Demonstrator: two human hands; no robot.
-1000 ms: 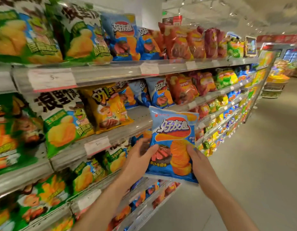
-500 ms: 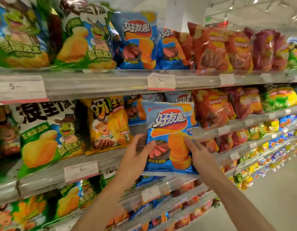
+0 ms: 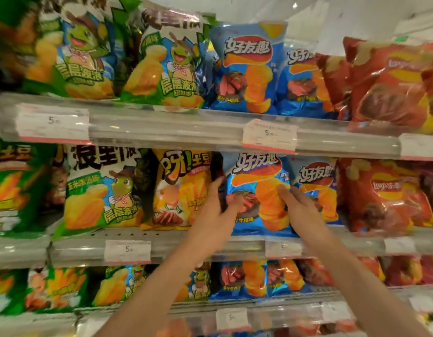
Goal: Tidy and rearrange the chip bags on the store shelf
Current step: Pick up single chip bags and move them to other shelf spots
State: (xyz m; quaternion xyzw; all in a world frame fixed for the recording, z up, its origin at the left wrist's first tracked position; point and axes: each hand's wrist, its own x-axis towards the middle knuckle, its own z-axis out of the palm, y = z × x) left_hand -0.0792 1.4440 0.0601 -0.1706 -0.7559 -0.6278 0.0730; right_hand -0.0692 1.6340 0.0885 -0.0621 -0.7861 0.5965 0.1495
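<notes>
A blue chip bag [image 3: 255, 175] stands upright on the middle shelf [image 3: 198, 249], between a yellow bag [image 3: 184, 190] and a second blue bag [image 3: 316, 188]. My left hand [image 3: 216, 212] grips its left edge, fingers behind and thumb on the front. My right hand [image 3: 301, 210] holds its right side, with the index finger pressed on the printed chips. The bag's top sits just under the upper shelf's price tag [image 3: 269, 135].
Green frog-print bags [image 3: 101, 193] fill the left of the middle shelf and red bags [image 3: 385, 195] the right. The upper shelf [image 3: 174, 128] carries green, blue and red bags. Lower shelves [image 3: 271, 310] hold more bags, packed side by side.
Both hands have carried the blue bag up and forward from in front of the shelves into the middle shelf row. The view has turned to face the shelf squarely.
</notes>
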